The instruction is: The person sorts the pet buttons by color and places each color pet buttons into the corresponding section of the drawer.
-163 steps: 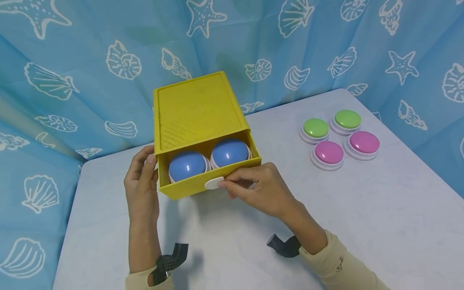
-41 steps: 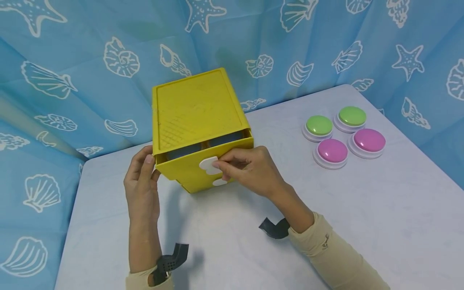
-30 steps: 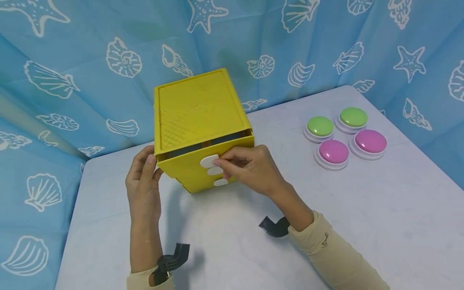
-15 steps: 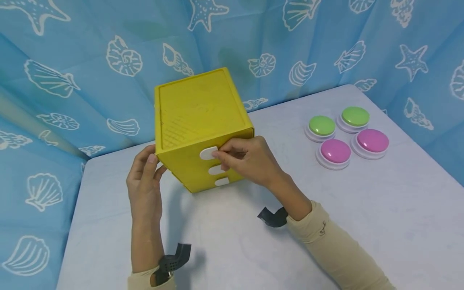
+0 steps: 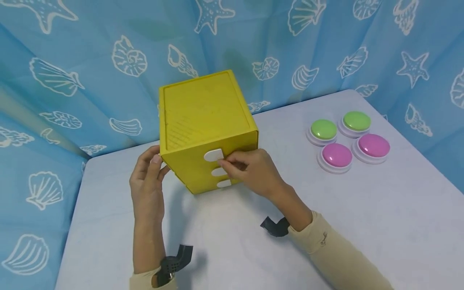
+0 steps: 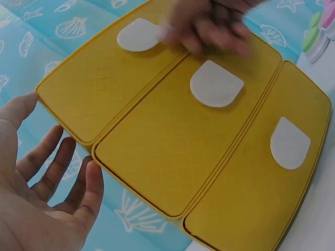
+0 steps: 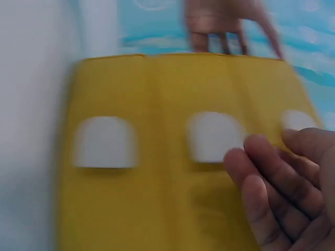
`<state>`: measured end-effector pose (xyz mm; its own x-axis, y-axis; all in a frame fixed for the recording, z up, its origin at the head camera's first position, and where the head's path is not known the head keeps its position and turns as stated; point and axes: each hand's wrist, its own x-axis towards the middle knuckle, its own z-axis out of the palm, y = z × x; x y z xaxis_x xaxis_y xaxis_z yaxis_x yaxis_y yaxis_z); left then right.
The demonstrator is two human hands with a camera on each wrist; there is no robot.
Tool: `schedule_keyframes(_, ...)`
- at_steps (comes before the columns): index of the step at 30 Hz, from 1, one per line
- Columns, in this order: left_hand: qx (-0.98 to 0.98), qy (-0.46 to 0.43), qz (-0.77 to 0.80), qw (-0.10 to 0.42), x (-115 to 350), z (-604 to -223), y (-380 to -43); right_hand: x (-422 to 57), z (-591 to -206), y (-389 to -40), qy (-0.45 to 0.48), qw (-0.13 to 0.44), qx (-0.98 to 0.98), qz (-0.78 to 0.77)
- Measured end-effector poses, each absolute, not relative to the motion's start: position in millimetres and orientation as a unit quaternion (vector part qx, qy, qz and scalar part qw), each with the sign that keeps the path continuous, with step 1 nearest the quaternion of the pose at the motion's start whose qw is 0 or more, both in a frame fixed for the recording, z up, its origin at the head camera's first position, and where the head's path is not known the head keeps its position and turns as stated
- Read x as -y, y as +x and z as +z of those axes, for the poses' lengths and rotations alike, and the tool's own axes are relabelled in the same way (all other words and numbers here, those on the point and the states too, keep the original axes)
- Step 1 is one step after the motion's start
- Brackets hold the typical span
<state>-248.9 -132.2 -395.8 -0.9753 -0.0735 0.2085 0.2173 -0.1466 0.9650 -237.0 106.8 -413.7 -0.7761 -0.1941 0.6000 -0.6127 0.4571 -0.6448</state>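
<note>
A yellow drawer box (image 5: 206,112) stands on the table, its three drawers closed flush. Each front bears a white tab: the top tab (image 5: 214,155), the middle tab (image 5: 218,172) and the bottom tab (image 5: 224,183). My left hand (image 5: 146,177) steadies the box's left side; in the left wrist view its thumb touches the upper corner and the loosely spread fingers lie along the side. My right hand (image 5: 255,173) is by the top and middle tabs, blurred in the left wrist view. The right wrist view shows its fingers loosely bent beside the middle tab, gripping nothing.
On the table's right lie two green dome buttons (image 5: 324,129) and two pink dome buttons (image 5: 337,155) on white bases. A blue shell-patterned curtain (image 5: 224,44) hangs close behind the box. The white table (image 5: 232,241) extends in front of it.
The top drawer, earlier pulled out with two blue dome buttons in it, has been pushed shut. My right hand has let go of the top tab and dropped slightly. My left hand stays at the side.
</note>
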Motion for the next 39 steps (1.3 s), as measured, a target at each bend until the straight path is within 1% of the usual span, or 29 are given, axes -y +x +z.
schedule_keyframes(4, 0.665, -0.046, -0.74, 0.096, 130, -395, -249, -101, -439, -230, 0.229, 0.27, 0.838, 0.415)
schedule_keyframes(8, 0.677, -0.042, -0.729, 0.091, 124, -394, -252, -97, -461, -226, 0.212, 0.319, 0.802, 0.458)
schedule_keyframes(11, 0.679, -0.043, -0.727, 0.09, 120, -395, -254, -93, -469, -224, 0.209, 0.334, 0.758, 0.52)
schedule_keyframes(16, 0.685, -0.043, -0.721, 0.091, 119, -395, -257, -87, -458, -216, 0.193, 0.304, 0.705, 0.611)
schedule_keyframes(20, 0.688, -0.046, -0.718, 0.09, 122, -394, -257, -86, -460, -217, 0.182, 0.28, 0.713, 0.616)
schedule_keyframes(24, 0.693, -0.053, -0.714, 0.09, 124, -394, -257, -84, -463, -218, 0.182, 0.268, 0.721, 0.613)
schedule_keyframes(26, 0.696, -0.051, -0.711, 0.09, 125, -395, -257, -83, -456, -215, 0.182, 0.255, 0.72, 0.619)
schedule_keyframes(33, 0.703, -0.03, -0.705, 0.092, 130, -397, -254, -78, -460, -210, 0.189, 0.187, 0.685, 0.678)
schedule_keyframes(39, 0.696, -0.027, -0.71, 0.1, 133, -394, -253, -77, -462, -210, 0.2, 0.185, 0.689, 0.672)
